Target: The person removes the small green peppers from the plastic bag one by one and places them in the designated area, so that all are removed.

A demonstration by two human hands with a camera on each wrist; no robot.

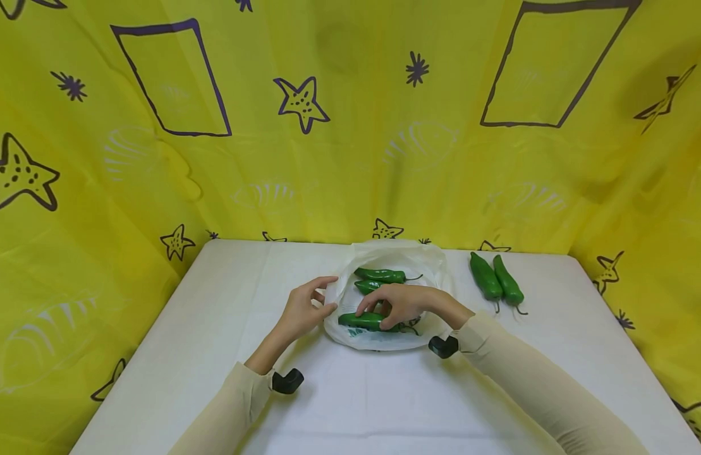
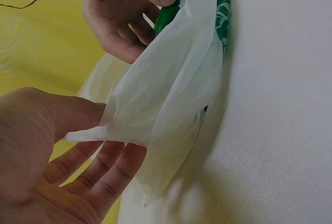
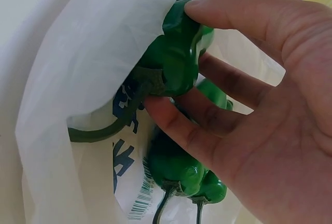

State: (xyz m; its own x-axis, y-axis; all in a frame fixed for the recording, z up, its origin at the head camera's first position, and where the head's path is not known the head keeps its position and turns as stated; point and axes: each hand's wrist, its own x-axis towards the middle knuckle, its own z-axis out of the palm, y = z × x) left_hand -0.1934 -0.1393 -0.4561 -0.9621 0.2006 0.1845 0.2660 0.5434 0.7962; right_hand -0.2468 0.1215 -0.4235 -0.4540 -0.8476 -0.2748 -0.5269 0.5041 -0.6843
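Currently, the edge of a white plastic bag is pinched btwn thumb & fingers of the L hand, at the bag's L side. Inside the bag, a front pepper is gripped by the R hand; the hands are set apart, nr each other. Behind it, also in the bag, a mid pepper is partly hidden by the R hand, & a far pepper is seen w/ its stem pointed R. Outside, R of the bag, two loose peppers are laid side by side on the white table. A barcode is seen on the bag. Pale sleeves are worn, w/ a black device at each wrist. The table is backed by a yellow curtain.
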